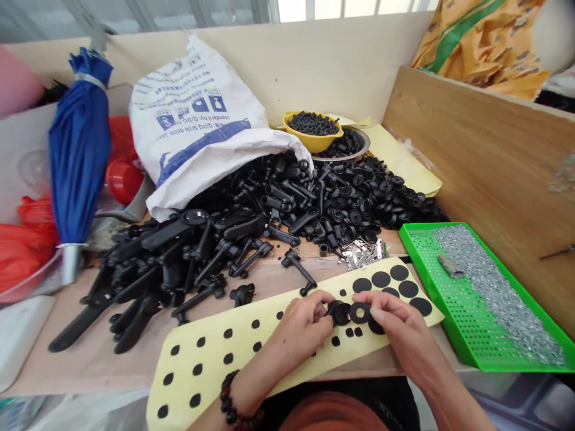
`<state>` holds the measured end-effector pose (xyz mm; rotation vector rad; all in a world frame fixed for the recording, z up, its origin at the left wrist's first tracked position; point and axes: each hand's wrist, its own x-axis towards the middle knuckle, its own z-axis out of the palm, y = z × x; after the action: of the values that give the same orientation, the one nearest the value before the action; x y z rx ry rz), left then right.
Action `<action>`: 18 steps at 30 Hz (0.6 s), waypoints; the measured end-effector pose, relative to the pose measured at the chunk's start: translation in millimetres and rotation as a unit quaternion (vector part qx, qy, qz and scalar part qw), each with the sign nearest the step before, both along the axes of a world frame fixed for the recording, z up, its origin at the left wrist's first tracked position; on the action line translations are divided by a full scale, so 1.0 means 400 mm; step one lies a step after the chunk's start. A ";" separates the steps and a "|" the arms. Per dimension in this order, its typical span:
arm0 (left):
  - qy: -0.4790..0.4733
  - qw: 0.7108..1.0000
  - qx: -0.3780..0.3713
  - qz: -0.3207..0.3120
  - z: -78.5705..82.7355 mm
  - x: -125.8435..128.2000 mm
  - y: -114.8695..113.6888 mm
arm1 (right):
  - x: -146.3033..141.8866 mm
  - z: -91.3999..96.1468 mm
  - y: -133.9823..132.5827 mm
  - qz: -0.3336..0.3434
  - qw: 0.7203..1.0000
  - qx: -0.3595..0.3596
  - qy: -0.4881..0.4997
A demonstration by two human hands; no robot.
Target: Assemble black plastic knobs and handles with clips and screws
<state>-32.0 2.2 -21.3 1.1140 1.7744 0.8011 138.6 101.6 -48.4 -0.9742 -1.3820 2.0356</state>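
Observation:
My left hand (303,326) is closed around a small black round plastic part (340,312), held just above a pale yellow backing sheet (211,359) dotted with black circular stickers. My right hand (395,323) pinches a black ring-shaped sticker (360,312) right beside that part, the two almost touching. Larger black discs (395,282) sit on the sheet's far right end, just beyond my right fingers. A dark bead bracelet (231,407) is on my left wrist.
A heap of black plastic handles and round parts (251,233) spills from a white sack (202,126). A green tray (426,272) of small metal bits lies at right. There is a yellow bowl (314,142) of screws behind, a folded blue umbrella (78,161) at left and a wooden board (485,155) at right.

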 end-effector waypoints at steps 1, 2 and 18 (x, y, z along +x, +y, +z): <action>-0.061 0.998 -0.008 0.008 -0.006 -0.002 0.002 | 0.000 0.003 0.000 0.003 1.000 0.001 0.002; -0.109 0.994 -0.013 0.014 -0.013 -0.001 0.004 | -0.001 0.007 -0.002 0.007 1.000 0.002 0.005; -0.178 0.984 0.011 0.028 -0.033 0.007 -0.004 | -0.004 0.010 -0.008 0.039 0.998 0.052 -0.005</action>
<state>-29.3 0.6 -34.5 0.8735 1.5025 0.9885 137.1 98.4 -44.4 -0.9015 -1.5371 1.9939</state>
